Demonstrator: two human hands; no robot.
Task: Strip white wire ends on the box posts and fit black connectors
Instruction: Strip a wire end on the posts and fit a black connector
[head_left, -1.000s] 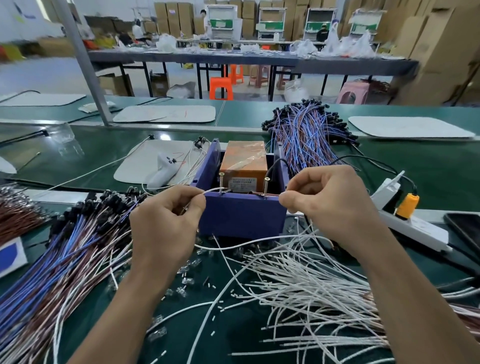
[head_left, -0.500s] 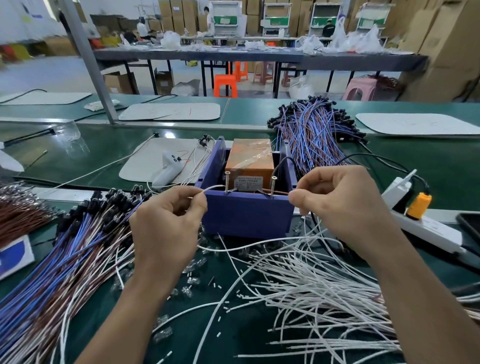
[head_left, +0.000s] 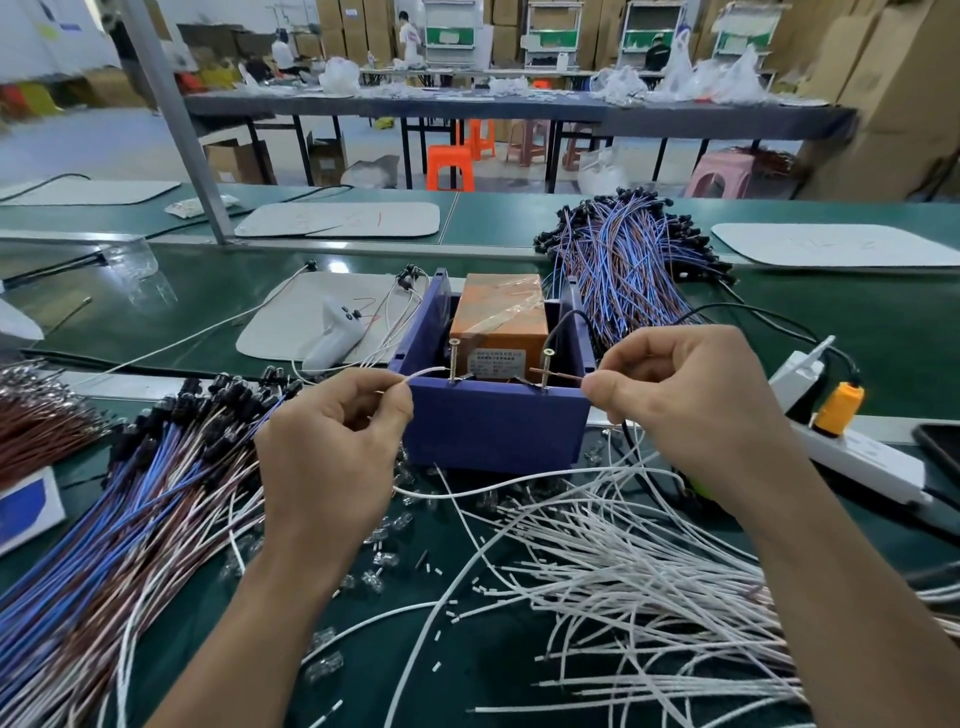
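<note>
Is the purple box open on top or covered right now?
Open. The purple box has no lid, and the taped orange block inside it shows from above between the walls.

matt purple plastic box (head_left: 493, 423), metal posts (head_left: 454, 361)

We see the purple box (head_left: 493, 426) and its two upright posts (head_left: 453, 361) blocking mid-frame. Loose white wires (head_left: 649, 597) crowd the lower right, and blue and brown bundles (head_left: 130, 519) crowd the lower left. Bare table (head_left: 208, 296) lies open at centre left, behind the bundles.
</note>
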